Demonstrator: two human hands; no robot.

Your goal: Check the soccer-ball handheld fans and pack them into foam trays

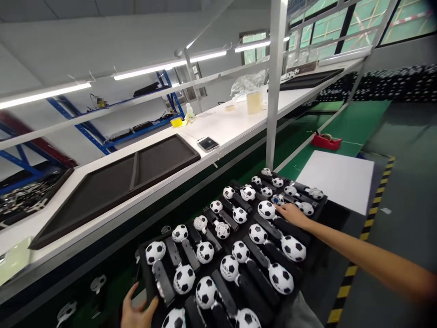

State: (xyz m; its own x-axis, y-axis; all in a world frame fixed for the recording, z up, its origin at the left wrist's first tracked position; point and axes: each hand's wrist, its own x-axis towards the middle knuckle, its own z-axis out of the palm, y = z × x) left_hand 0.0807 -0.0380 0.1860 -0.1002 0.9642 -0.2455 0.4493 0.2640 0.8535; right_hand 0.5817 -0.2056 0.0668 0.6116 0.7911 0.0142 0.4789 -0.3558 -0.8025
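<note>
A black tray (pixel 321 200) lies in front of me, filled with several small fans that have soccer-ball heads (pixel 266 209) and black handles. My right hand (pixel 292 214) reaches across the tray's far right part, fingers curled down onto the fans near one ball head; what it grips I cannot make out. My left hand (pixel 135 310) holds the tray's near left edge, thumb on top of the rim by a fan handle (pixel 163 282).
A long white workbench (pixel 235 123) runs along the left, carrying dark shallow trays (pixel 136 173), a phone-like device (pixel 208 144) and a plastic container (pixel 254 102). A metal post (pixel 275 82) stands at its edge. A white board (pixel 336 180) and red tape dispenser (pixel 326 139) lie on green matting.
</note>
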